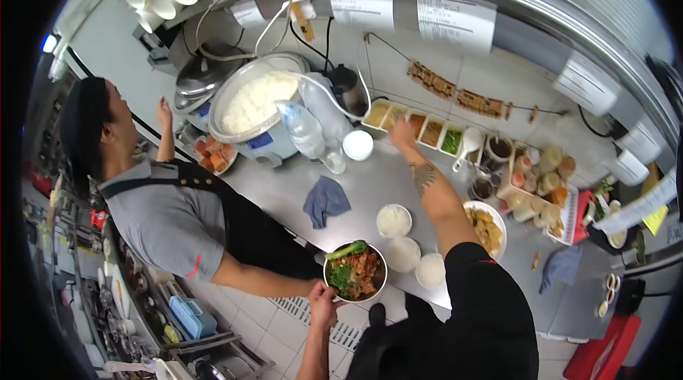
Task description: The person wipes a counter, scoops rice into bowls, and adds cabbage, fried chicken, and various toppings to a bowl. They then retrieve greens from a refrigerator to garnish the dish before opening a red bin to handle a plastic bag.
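My left hand (324,307) is closed on the rim of a metal bowl (385,282) filled with chopped meat, chopped greens and a green vegetable stalk. A co-worker's forearm (267,282) reaches to the same side of the bowl, where their fingers are hard to separate from mine. My right arm stretches across the counter, and my right hand (403,132) is at a row of seasoning containers (432,132). Its fingers look drawn together over one container; anything between them is too small to make out. Chopped green onion (452,141) fills a container to the right.
Rice bowls (394,221) stand at the counter's front edge, beside a plate of food (485,229). A large rice cooker (260,99), plastic bottle (302,127) and blue cloth (326,201) are farther left. Sauce bottles (544,181) fill a basket at right. The co-worker (167,202) stands close on my left.
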A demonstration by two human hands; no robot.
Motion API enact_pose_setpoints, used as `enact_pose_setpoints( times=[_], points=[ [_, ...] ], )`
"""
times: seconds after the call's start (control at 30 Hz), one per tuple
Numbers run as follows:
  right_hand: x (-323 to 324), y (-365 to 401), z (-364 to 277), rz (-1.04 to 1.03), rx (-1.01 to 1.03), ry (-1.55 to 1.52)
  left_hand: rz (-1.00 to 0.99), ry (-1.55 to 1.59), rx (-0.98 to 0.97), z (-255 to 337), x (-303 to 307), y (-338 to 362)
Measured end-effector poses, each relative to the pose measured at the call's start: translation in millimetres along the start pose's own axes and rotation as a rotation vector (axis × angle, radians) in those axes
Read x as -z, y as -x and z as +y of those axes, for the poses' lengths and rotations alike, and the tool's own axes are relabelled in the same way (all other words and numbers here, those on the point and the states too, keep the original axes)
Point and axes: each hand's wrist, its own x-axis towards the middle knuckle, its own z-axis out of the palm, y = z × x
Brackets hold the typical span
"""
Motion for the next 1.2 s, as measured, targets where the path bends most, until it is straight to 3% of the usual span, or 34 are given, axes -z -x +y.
enact_pose_setpoints(
  times=[0.03, 0.2, 0.3, 0.37, 0.6, 0.67, 0.77, 0.87, 0.93, 1.1, 1.17, 1.2],
  points=[
    [-9.6, -9.3, -0.8, -0.134, -0.093, 0.008, 0.027, 0.027, -0.017, 1.9, -7.7, -3.1],
    [-16.8, -34.0, 11.8, -0.193, -0.108, 0.032, 0.11, 0.078, -0.043, 5.8, -36.5, -21.5],
    [2.6, -47.4, 20.9, -0.165, -0.018, 0.056, 0.101, 0.071, -0.064, 8.3, -45.3, -38.4],
    [6.8, -53.4, 26.0, -0.313, 0.184, 0.198, 0.086, 0.052, -0.067, 16.1, -58.0, -47.0],
    [17.9, -54.8, 49.7, -0.46, 0.23, 0.099, 0.053, -0.019, -0.085, 39.9, -110.1, -100.6],
    [39.8, -50.5, 53.8, -0.589, -0.277, -0.561, 0.013, -0.032, -0.074, 44.6, -121.1, -123.5],
    [45.7, -49.8, 73.1, -0.544, -0.263, -0.55, -0.011, 0.004, -0.06, 52.9, -146.0, -163.5],
    [70.2, -35.8, 69.0, -0.49, -0.181, -0.519, -0.063, 0.055, -0.061, 60.7, -176.8, -204.8],
    [91.9, -16.3, 61.7, -0.38, 0.049, -0.478, -0.088, 0.095, -0.035, 66.8, -196.9, -226.0],
    [130.0, 45.2, 31.6, -0.31, 0.324, -0.389, -0.08, 0.173, -0.049, 65.3, -229.2, -269.9],
    [128.6, 53.5, 33.0, -0.118, 0.704, -0.06, -0.103, 0.206, -0.035, 66.9, -235.9, -272.8],
    [131.0, 52.8, 35.1, -0.122, 0.704, -0.056, -0.102, 0.21, -0.031, 66.9, -237.1, -272.7]
  ],
)
